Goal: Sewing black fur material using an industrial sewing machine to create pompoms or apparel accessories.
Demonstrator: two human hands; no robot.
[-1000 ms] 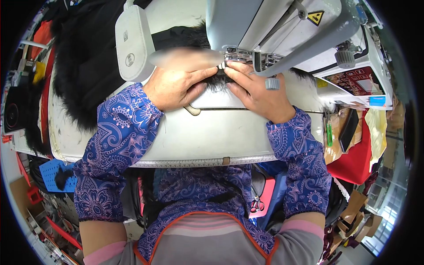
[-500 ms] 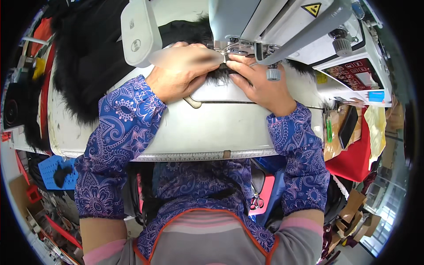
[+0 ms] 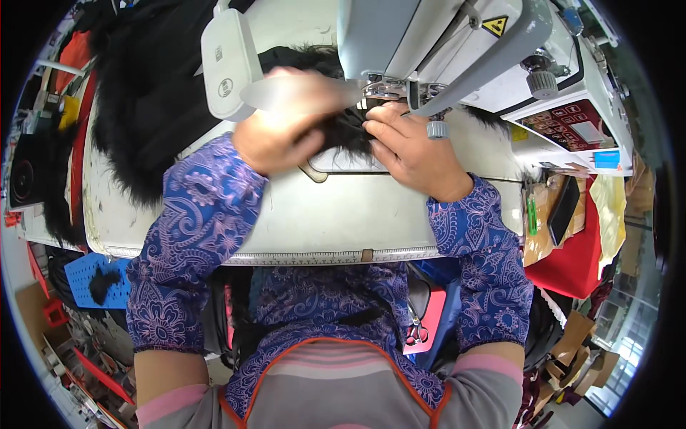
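Black furry fabric [image 3: 346, 136] lies beneath the needle area of a white and grey sewing machine [image 3: 379, 39]. My right hand [image 3: 421, 157] rests just right of the needle, its fingers bent together over the fabric's edge and pinching it. My left hand [image 3: 282, 129] is over the fabric left of the needle, smeared by motion; its thumb stands a little apart, and its other fingers are too blurred to read. More black fabric with a fur edge [image 3: 128, 136] spreads over the left of the table. The needle tip itself is hidden.
A white lamp-like head [image 3: 232, 71] hangs just above my left hand. The white table [image 3: 336, 214] has a measuring tape along its front edge. At right lie a dark phone [image 3: 563, 209] and a green tool [image 3: 532, 214]. Scissors [image 3: 416, 332] lie below the table edge.
My left hand has lifted and turned away from the needle, now blurred. My right hand has shifted slightly down, and more black fur shows between the hands.
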